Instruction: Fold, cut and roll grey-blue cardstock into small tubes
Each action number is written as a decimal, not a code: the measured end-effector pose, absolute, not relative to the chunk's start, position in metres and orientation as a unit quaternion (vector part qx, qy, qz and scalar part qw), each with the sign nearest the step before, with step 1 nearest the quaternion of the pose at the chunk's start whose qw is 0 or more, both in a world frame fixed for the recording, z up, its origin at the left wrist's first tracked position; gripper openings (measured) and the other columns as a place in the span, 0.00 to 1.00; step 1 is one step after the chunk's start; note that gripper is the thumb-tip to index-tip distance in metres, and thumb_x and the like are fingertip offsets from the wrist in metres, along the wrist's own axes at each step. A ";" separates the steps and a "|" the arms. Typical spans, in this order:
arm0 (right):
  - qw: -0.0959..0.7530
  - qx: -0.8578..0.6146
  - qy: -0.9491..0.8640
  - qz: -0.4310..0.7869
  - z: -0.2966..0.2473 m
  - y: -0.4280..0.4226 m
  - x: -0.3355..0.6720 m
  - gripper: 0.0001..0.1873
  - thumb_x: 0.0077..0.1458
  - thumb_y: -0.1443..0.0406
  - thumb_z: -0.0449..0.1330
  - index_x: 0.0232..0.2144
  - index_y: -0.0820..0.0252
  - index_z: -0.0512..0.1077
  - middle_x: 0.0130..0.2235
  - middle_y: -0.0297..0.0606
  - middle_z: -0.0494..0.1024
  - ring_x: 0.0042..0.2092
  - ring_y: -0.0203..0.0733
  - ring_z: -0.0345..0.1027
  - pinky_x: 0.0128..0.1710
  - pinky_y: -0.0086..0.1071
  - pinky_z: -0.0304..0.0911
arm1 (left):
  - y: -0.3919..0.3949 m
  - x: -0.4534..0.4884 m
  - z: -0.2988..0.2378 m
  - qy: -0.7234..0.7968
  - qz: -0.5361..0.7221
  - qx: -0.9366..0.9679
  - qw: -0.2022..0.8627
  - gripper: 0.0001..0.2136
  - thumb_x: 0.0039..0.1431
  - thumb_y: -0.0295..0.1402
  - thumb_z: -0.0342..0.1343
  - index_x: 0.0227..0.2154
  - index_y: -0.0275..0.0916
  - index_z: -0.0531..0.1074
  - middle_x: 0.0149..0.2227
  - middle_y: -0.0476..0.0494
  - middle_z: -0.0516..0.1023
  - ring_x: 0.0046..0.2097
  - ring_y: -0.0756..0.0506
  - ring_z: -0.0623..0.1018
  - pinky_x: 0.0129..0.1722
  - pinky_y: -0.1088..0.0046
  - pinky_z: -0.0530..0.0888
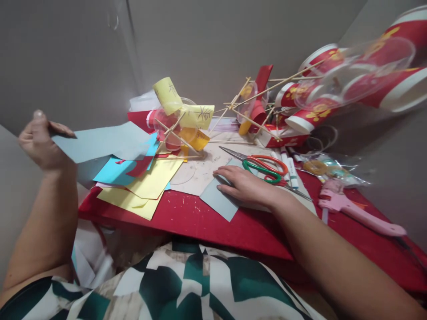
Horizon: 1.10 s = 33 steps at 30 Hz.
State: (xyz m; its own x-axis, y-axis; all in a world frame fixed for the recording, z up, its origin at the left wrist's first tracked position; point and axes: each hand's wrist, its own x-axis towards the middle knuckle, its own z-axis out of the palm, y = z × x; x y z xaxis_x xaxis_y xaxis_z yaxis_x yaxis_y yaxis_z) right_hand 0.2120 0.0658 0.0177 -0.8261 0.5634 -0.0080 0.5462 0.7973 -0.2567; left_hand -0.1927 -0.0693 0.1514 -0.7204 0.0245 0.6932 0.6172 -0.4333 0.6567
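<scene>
Raised at the far left, my left hand (45,138) pinches the left end of a pale blue-grey sheet of paper (103,142). The sheet's other end reaches over a pile of blue, red and yellow paper (147,182). My right hand (243,186) lies flat, fingers stretched out, on a smaller pale grey piece of paper (223,202) near the table's front. Just beyond that hand lie scissors with green handles (263,171) and scissors with orange handles (270,162), blades partly overlapping.
A stick frame with yellow paper tubes (183,106) stands behind the pile. Towards the back right rises a stick structure (233,106) with red-and-white paper cups (316,111). Markers (292,173), a plastic bag (340,169) and a pink glue gun (353,206) lie on the red-covered table (187,213).
</scene>
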 end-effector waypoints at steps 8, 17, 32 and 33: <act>0.019 -0.285 -0.951 0.122 0.018 0.064 0.213 0.29 0.65 0.58 0.52 0.63 0.70 0.67 0.64 0.56 0.67 0.64 0.60 0.61 0.64 0.50 0.58 | -0.068 -0.204 0.106 -0.745 -0.536 -0.388 0.088 0.20 0.69 0.33 0.46 0.20 0.38 0.71 0.18 0.53 0.72 0.21 0.52 0.69 0.27 0.74 0.69; 0.015 -0.271 -0.956 0.109 0.018 0.061 0.214 0.28 0.66 0.59 0.52 0.62 0.69 0.67 0.62 0.57 0.68 0.63 0.61 0.63 0.62 0.53 0.62 | -0.037 -0.165 0.096 -0.770 -0.397 -0.500 0.011 0.14 0.55 0.43 0.60 0.39 0.40 0.80 0.32 0.45 0.82 0.26 0.45 0.78 0.30 0.68 0.72; 0.038 -0.280 -0.950 0.131 0.021 0.056 0.216 0.25 0.66 0.60 0.53 0.62 0.64 0.69 0.64 0.55 0.68 0.63 0.59 0.64 0.62 0.55 0.62 | 0.059 -0.174 0.066 -0.667 -0.491 -0.504 -0.245 0.12 0.42 0.39 0.67 0.29 0.38 0.80 0.31 0.42 0.83 0.31 0.47 0.78 0.30 0.72 0.71; 0.042 -0.281 -0.950 0.132 0.021 0.056 0.216 0.25 0.66 0.60 0.53 0.61 0.64 0.69 0.63 0.55 0.68 0.63 0.59 0.64 0.62 0.55 0.63 | 0.058 -0.176 0.071 -0.661 -0.513 -0.495 -0.233 0.12 0.43 0.40 0.66 0.29 0.38 0.79 0.31 0.41 0.83 0.31 0.47 0.78 0.30 0.73 0.72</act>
State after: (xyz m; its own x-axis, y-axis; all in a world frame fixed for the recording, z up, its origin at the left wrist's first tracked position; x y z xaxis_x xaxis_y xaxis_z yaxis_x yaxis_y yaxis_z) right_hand 0.2161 0.0559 0.0214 -0.8387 0.5446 0.0059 0.5223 0.8074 -0.2745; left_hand -0.1759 0.0581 0.0709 -0.4014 0.8937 0.2004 0.4155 -0.0172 0.9094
